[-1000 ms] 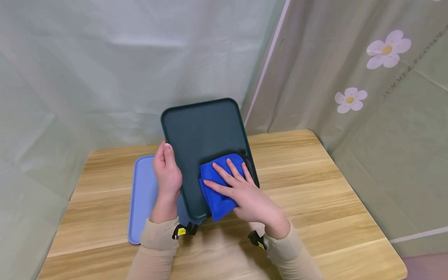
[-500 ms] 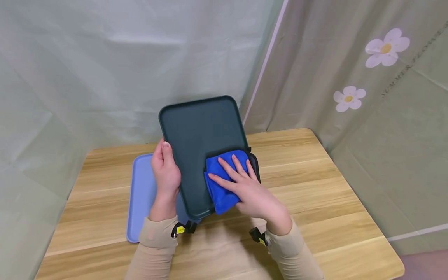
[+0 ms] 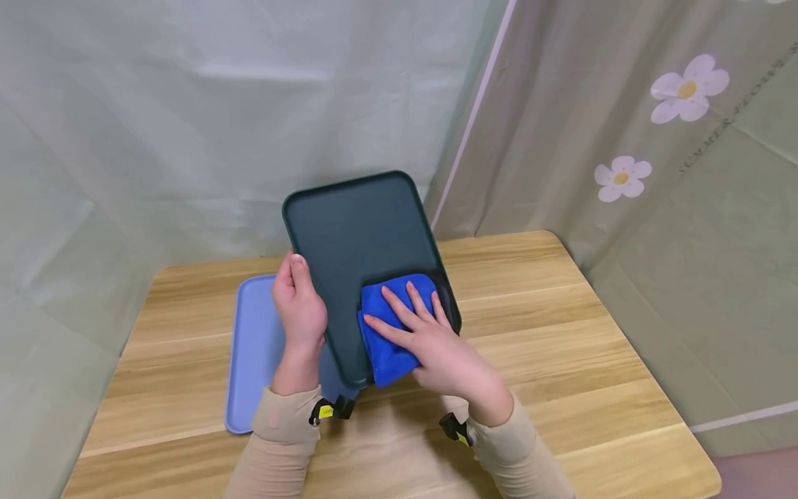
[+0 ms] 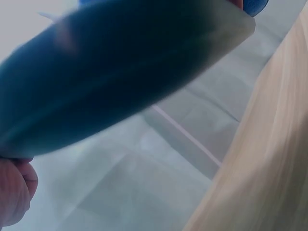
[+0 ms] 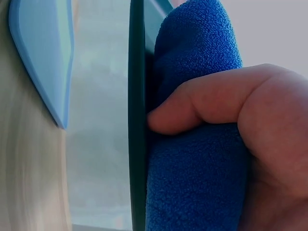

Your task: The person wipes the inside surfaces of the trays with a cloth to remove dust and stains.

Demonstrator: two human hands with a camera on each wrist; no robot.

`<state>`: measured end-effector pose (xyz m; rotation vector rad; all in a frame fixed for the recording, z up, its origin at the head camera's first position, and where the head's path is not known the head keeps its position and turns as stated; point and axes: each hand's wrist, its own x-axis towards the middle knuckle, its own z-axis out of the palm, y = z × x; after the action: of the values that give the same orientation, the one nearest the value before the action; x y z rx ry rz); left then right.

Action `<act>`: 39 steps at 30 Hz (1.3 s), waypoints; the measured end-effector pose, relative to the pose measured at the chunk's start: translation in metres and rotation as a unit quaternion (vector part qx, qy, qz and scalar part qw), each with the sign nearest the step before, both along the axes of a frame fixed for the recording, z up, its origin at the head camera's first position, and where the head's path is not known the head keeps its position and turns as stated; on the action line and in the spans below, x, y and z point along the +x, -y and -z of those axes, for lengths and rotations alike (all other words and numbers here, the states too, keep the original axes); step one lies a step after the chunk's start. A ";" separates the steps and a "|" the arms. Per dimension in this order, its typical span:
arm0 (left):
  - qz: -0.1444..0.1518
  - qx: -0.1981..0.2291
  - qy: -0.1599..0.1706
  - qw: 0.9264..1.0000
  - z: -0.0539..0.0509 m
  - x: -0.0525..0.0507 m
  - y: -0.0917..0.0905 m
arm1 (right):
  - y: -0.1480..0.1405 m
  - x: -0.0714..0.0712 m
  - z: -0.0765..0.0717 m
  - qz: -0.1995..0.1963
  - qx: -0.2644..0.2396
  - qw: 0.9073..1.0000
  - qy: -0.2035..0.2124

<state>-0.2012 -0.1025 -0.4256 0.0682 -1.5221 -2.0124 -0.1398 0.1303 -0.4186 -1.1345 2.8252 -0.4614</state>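
A dark green rectangular tray (image 3: 355,235) is held up tilted above the table. My left hand (image 3: 300,305) grips its left edge, thumb on the rim and the other fingers behind; in the left wrist view part of that hand (image 4: 14,190) shows at the tray's edge. My right hand (image 3: 436,343) presses a folded blue cloth (image 3: 389,360) onto the tray's lower right part, fingers spread. In the right wrist view its thumb (image 5: 202,101) bends over the fluffy cloth (image 5: 197,178), the tip close to the tray's rim (image 5: 137,144).
A light blue tray (image 3: 252,353) lies on the wooden table (image 3: 561,360) at the left, partly hidden under the left arm and the green tray. Behind the table hang pale curtains (image 3: 249,125), the right one with flower prints (image 3: 623,179). Both wrists wear black straps with small devices.
My right hand slid the cloth right and up across the green tray, then back left and down. The left hand keeps its grip; the green tray shifted and tilted slightly.
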 end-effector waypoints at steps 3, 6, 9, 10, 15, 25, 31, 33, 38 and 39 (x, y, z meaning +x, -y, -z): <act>0.000 0.003 -0.003 1.000 0.001 0.000 -0.001 | 0.005 0.002 0.001 -0.011 0.005 1.000 0.005; -0.003 0.004 -0.002 1.000 0.001 0.001 -0.001 | 0.010 0.004 0.001 -0.023 0.014 1.000 0.004; -0.005 0.001 -0.001 1.000 0.002 0.002 -0.001 | 0.012 0.005 0.001 -0.034 0.022 0.999 -0.004; -0.004 0.002 -0.002 1.000 0.002 0.002 -0.001 | 0.013 0.006 0.001 -0.036 0.023 0.999 -0.008; 0.001 0.006 -0.008 1.000 0.002 0.003 -0.002 | 0.017 0.009 0.000 -0.049 0.029 0.998 -0.018; -0.013 0.012 -0.002 1.000 0.000 0.004 -0.006 | 0.019 0.014 0.000 -0.071 0.025 0.997 -0.027; -0.010 0.016 0.000 1.000 0.001 0.004 -0.005 | 0.015 0.012 0.000 -0.081 0.015 0.996 -0.024; -0.010 0.018 0.003 1.000 0.001 0.004 -0.004 | 0.013 0.011 0.000 -0.085 0.014 0.996 -0.024; -0.008 0.020 0.004 1.000 0.001 0.005 -0.002 | 0.008 0.008 0.001 -0.087 0.012 0.996 -0.023; -0.008 0.022 0.004 1.000 0.001 0.005 -0.002 | 0.007 0.007 0.000 -0.087 0.012 0.996 -0.023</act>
<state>-0.1966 -0.1007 -0.4266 0.1055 -1.4786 -2.0351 -0.1323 0.1232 -0.4191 -1.3873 2.7295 -0.3928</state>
